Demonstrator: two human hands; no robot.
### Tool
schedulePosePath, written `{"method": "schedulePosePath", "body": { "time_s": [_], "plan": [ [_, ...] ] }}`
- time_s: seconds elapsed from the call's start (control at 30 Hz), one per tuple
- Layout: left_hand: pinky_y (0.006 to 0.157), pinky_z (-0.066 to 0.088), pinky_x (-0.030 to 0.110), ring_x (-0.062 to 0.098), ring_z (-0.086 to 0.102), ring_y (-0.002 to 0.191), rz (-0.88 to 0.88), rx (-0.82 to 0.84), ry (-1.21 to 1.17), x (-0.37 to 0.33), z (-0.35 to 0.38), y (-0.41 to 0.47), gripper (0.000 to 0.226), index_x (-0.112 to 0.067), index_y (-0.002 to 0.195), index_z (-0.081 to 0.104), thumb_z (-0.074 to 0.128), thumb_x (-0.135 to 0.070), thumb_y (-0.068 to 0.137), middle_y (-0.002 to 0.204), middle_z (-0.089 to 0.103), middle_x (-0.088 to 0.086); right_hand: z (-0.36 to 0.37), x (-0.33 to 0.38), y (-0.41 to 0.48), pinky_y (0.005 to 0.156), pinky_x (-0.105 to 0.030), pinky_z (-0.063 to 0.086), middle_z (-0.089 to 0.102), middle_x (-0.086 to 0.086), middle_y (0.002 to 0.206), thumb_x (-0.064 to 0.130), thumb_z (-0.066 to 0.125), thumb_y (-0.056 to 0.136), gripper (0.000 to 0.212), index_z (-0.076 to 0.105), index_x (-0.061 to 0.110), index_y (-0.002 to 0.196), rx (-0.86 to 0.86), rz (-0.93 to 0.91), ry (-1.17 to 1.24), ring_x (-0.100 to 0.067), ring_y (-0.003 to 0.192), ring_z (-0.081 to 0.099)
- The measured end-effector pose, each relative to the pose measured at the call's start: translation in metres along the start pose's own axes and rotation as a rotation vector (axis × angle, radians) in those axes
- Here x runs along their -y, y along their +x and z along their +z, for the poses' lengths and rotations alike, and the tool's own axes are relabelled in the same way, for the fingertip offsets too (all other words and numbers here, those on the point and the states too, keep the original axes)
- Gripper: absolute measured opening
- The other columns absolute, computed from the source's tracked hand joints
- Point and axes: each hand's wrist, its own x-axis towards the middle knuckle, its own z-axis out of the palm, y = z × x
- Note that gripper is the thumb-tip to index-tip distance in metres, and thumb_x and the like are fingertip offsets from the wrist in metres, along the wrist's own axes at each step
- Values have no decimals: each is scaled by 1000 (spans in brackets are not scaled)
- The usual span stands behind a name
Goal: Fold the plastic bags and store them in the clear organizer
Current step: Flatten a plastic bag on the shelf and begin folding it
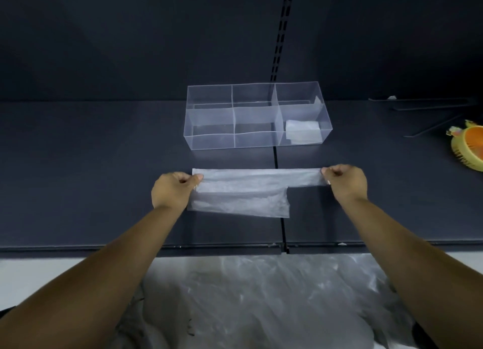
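A translucent white plastic bag (243,191) lies stretched flat on the dark shelf, partly folded into a long strip. My left hand (173,191) pinches its left end, and my right hand (345,182) pinches its right end. Behind the bag stands the clear organizer (209,139) with several compartments. One folded bag (303,131) sits in its front right compartment; the other compartments look empty.
The dark shelf (91,178) ends in a front edge below the bag. More loose plastic bags (274,304) lie heaped below the shelf. A yellow and orange brush (467,149) lies at the right edge, near thin metal rods (428,108).
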Motion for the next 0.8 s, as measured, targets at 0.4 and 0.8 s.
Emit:
{"method": "schedulePosePath", "body": {
  "time_s": [0.4,0.8],
  "plan": [
    [95,39,38,35,53,106,311,-357,93,-21,-1,-46,25,-3,112,65,47,-6,96,111,63,17,21,50,-52,87,-48,44,55,-17,110,12,61,86,23,64,8,108,-264,-301,-254,-36,99,54],
    [116,-17,30,15,-8,147,501,62,608,17,55,-52,70,-11,152,-2,15,-53,98,159,-8,3,112,43,-106,117,-39,-17,-14,-2,161,54,15,99,69,-6,17,153,253,-564,-681,-18,147,-17]
  ]
}}
